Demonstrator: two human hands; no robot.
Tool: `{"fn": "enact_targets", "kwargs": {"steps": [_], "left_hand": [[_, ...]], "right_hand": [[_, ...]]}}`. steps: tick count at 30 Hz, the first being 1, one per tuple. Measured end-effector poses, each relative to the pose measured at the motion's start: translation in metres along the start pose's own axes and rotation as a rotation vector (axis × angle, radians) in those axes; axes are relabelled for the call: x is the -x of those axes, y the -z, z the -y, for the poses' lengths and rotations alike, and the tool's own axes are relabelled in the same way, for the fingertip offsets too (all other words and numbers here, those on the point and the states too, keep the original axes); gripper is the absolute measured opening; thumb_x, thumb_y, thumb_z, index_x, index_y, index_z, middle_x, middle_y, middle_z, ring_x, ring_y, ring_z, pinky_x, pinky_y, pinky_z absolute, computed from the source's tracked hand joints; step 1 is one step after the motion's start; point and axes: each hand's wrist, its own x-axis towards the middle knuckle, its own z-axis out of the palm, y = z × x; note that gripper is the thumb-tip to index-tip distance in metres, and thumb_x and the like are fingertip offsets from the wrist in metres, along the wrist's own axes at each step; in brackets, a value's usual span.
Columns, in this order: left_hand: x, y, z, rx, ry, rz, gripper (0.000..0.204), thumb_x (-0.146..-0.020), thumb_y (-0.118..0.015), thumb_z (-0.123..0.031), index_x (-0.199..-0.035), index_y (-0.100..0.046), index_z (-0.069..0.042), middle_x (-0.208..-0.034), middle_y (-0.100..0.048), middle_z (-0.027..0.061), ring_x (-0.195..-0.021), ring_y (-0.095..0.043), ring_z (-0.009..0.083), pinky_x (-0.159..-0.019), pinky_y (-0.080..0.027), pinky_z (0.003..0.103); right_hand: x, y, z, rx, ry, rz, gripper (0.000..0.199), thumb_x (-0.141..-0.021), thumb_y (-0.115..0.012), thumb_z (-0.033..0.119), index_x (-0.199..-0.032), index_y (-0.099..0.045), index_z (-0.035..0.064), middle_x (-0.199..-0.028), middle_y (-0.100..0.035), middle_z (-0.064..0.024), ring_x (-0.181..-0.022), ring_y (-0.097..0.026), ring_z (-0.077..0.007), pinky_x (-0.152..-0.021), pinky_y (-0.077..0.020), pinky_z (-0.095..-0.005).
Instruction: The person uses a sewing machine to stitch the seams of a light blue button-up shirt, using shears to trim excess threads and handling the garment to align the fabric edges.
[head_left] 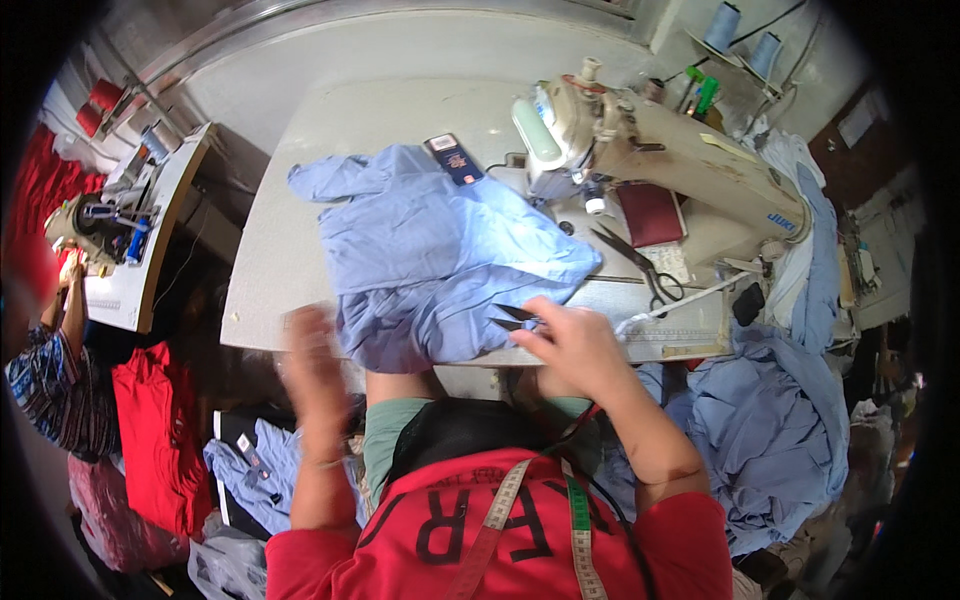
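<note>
A pale worktable [270, 260] fills the middle of a crowded sewing room, a cream-coloured sewing machine [690, 140] standing along its right side. Blue cloth [760, 430] heaps below the table's right corner. On the tabletop, left of the machine and directly in front of the seated worker, lies a light-blue garment [400, 240], fairly flat toward the far side and bunched into folds along the near edge. The fabric looks thin, light and limp, likely to crease and slide rather than hold a shape. The gathered near edge appears the surest grip, fingers and thumb pinching through several layers, well clear of any blade; a single-layer hold would probably let the rest sag.

The worker's left hand [312, 365], blurred, is raised just beside the garment's near left corner; how far its fingers are spread cannot be told, and nothing shows in them. The right hand [580, 345] closes thumb and fingers around small dark snips [517, 312], whose two points stand apart over the garment's near right edge; whether they touch the cloth is unclear. Black scissors [622, 248] lie near a dark-red booklet [652, 214]. A navy tag [455, 163] rests at the garment's far edge.
</note>
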Motion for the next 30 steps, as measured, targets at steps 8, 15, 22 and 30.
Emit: {"fn": "enact_targets", "kwargs": {"steps": [8,15,22,30], "left_hand": [[-0.007,0.13,0.057,-1.031,-0.168,-0.002,0.034,-0.077,-0.072,-0.017,-0.108,-0.064,-0.006,-0.122,-0.058,0.018,-0.108,-0.057,0.0387,-0.091,-0.045,0.047],[0.007,-0.084,-0.096,-0.02,-0.592,0.785,0.035,-0.079,-0.07,-0.004,-0.112,-0.06,-0.002,-0.115,-0.062,0.0145,-0.1,-0.06,0.0344,-0.088,-0.048,0.039],[-0.008,-0.135,-0.058,-0.346,-0.5,0.616,0.04,-0.085,-0.066,-0.016,-0.121,-0.054,-0.004,-0.111,-0.059,0.0143,-0.085,-0.059,0.0346,-0.074,-0.05,0.043],[-0.044,-0.069,-0.045,-0.429,-0.427,0.861,0.073,-0.069,-0.08,-0.024,-0.135,-0.05,-0.013,-0.125,-0.052,0.0122,-0.104,-0.06,0.0377,-0.084,-0.051,0.043]], "right_hand": [[0.014,0.021,-0.098,-0.025,-0.122,-0.296,0.04,-0.075,-0.077,0.026,-0.108,-0.059,0.0102,-0.099,-0.063,-0.0098,-0.085,-0.065,-0.0307,-0.072,-0.0513,-0.0411],[-0.024,-0.002,-0.091,0.238,-0.102,-0.249,0.029,-0.076,-0.071,0.013,-0.101,-0.059,0.0063,-0.097,-0.062,-0.012,-0.085,-0.064,-0.0348,-0.071,-0.0507,-0.0432],[-0.031,0.012,-0.108,-0.325,-0.119,-0.208,0.019,-0.087,-0.059,0.013,-0.102,-0.055,0.0006,-0.092,-0.065,-0.0198,-0.088,-0.065,-0.0351,-0.073,-0.0501,-0.0426],[-0.044,0.026,-0.089,-0.784,-0.244,0.488,0.015,-0.091,-0.062,0.014,-0.1,-0.058,0.0031,-0.081,-0.048,0.0044,-0.079,-0.045,-0.0071,-0.072,-0.04,-0.0232]]}}
